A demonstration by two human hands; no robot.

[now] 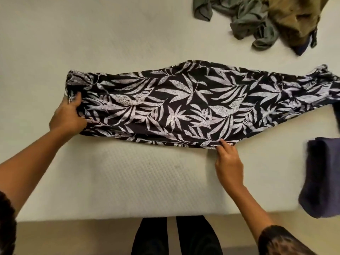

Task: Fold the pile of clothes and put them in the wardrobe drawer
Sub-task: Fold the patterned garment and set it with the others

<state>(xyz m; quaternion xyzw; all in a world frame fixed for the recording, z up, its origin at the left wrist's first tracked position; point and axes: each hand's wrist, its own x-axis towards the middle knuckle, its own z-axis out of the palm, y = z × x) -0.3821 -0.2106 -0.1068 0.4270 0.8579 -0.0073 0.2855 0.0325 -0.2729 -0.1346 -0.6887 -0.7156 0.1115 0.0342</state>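
The left hand (68, 116), at 9 o'clock, has its fingers curled round the bunched left end of the leaf-print garment (184, 103), thumb on top. The right hand (228, 162), at 5 o'clock, pinches the garment's near hem between thumb and fingertips. The garment lies stretched flat across the middle of the bed (119, 181), its right end running off at 3 o'clock. The bed's near edge lies at 6 o'clock, with bare mattress between it and the hem. A pile of unfolded clothes (257, 21) sits well apart at 1 o'clock. A folded dark purple cloth (323, 173) lies at 4 o'clock, overhanging the bed edge.
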